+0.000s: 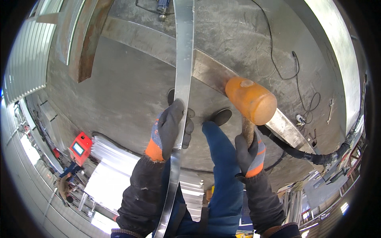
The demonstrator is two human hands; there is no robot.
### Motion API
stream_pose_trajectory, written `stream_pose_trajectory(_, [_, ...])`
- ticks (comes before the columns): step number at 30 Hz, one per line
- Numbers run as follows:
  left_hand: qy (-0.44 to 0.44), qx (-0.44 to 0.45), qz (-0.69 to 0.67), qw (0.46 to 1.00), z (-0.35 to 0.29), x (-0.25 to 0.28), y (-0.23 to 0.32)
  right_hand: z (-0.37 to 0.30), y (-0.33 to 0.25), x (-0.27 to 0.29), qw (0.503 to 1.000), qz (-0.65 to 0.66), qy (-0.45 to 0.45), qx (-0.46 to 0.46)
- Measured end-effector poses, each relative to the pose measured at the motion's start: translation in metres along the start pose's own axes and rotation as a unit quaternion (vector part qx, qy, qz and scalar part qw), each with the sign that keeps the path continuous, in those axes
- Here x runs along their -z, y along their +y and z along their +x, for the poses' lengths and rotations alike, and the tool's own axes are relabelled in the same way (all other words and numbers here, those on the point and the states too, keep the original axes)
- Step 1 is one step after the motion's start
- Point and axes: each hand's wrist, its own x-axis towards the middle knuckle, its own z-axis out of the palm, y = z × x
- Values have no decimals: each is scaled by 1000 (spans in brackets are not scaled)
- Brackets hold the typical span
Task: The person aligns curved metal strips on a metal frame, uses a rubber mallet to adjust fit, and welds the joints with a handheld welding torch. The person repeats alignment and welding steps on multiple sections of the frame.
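My left hand (171, 125), in a grey and orange work glove, is wrapped round a long shiny metal strip (184, 51). The strip runs from the top of the view down past my left forearm. In my gloved right hand (249, 152) is a mallet (251, 101) with a big orange head, gripped by its wooden handle. The mallet head is raised to the right of the strip, apart from it. Behind both, a flat metal bar (214, 71) crosses the floor at a slant, partly hidden by the strip and the mallet head.
A blue power tool (162, 8) lies on the floor at the top. A black cable (274, 59) winds over the floor at right, near a thick black hose (301, 154). Rusty metal beams (89, 47) stand upper left. A red machine with a screen (81, 148) and another person (64, 186) are at left.
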Motion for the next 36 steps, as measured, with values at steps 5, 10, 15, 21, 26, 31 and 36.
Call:
stream_pose_trajectory(5, [-25,-5,-1,1000,-2,1,3,4,-4,-2,1000,8,4,13])
stream_pose_trajectory(10, [-17,-63,-7,998,5,-9,16,5,-7,-2,1000,19,-1,13])
stream_pose_trajectory(15, [-74,-79,38,993,27,-8,31,4,0,-5,1000,27,-7,3])
stream_pose_trajectory(21, [-52,-77,90,992,19,-4,21,3,11,-6,999,41,-12,1])
stream_pose_trajectory(26, [-43,-24,88,995,-8,1,5,4,8,5,998,-13,-31,-54])
stream_pose_trajectory(31, [-54,-50,62,995,-3,10,-8,20,-23,29,992,-47,-89,81])
stream_pose_trajectory(36, [-124,-212,-40,969,4,22,-31,67,-90,51,857,-217,-227,408])
